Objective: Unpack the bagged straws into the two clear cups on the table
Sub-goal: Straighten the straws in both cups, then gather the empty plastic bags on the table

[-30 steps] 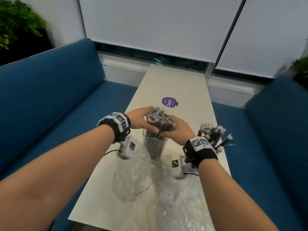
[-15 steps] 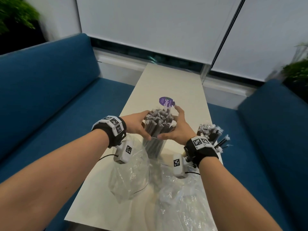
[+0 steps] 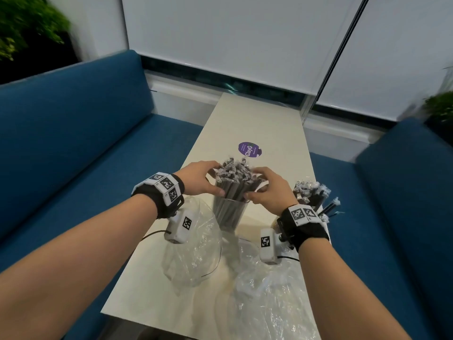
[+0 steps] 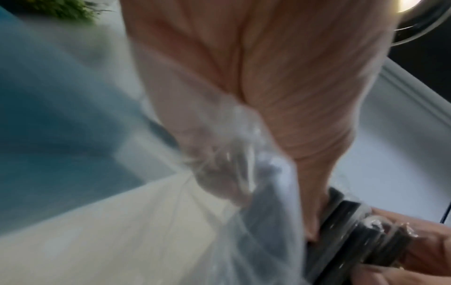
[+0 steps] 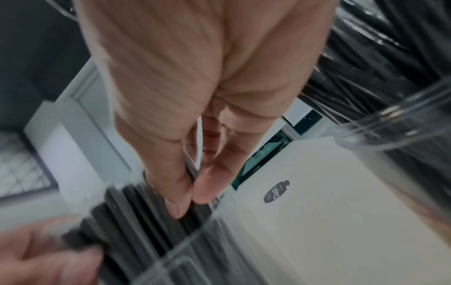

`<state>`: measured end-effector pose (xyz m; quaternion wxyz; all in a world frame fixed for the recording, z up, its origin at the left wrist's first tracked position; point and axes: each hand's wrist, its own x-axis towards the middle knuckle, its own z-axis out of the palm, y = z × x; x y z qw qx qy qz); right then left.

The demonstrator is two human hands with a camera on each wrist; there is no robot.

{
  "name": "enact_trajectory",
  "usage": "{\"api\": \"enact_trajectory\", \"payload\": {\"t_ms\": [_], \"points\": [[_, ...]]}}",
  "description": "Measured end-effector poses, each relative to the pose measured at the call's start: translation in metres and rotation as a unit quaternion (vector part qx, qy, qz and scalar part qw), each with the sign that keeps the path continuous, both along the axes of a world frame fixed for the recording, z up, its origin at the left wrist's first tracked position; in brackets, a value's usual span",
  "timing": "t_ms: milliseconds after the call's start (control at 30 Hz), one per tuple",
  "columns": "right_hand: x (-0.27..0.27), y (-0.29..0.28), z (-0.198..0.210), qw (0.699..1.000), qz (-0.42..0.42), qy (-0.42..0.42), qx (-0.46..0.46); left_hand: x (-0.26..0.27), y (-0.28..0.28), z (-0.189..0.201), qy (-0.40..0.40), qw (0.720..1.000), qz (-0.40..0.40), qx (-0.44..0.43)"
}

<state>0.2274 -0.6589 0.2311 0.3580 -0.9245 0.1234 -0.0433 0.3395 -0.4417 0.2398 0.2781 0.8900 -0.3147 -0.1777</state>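
Long pale table [image 3: 257, 123] runs ahead of hands toward window wall. Round purple sticker [image 3: 249, 149] on tabletop just beyond hands. Blue sofa [image 3: 73, 123] along left of left hand; second blue sofa [image 3: 404, 180] right of right hand. White roller blinds [image 3: 220, 33] lowered over windows far ahead, dark strip of glass beneath. Green plant [image 3: 24, 25] far upper left, another plant [image 3: 441, 109] far right, both blurred.
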Motion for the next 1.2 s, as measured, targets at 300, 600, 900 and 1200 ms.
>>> {"api": "enact_trajectory", "payload": {"t_ms": [300, 600, 900, 1200], "points": [[-0.017, 0.011, 0.004, 0.997, -0.040, 0.004, 0.067, -0.012, 0.017, 0.000, 0.034, 0.999, 0.024, 0.029], [-0.169, 0.031, -0.048, 0.992, -0.058, 0.081, -0.074, -0.086, 0.085, -0.035, 0.062, 0.993, 0.086, 0.041], [-0.226, 0.036, -0.129, 0.963, -0.106, 0.224, -0.106, -0.142, 0.075, -0.114, 0.081, 0.991, 0.040, 0.098], [-0.207, 0.114, -0.082, 0.996, -0.056, -0.018, -0.069, -0.187, 0.089, -0.078, 0.197, 0.971, 0.075, -0.113]]}}
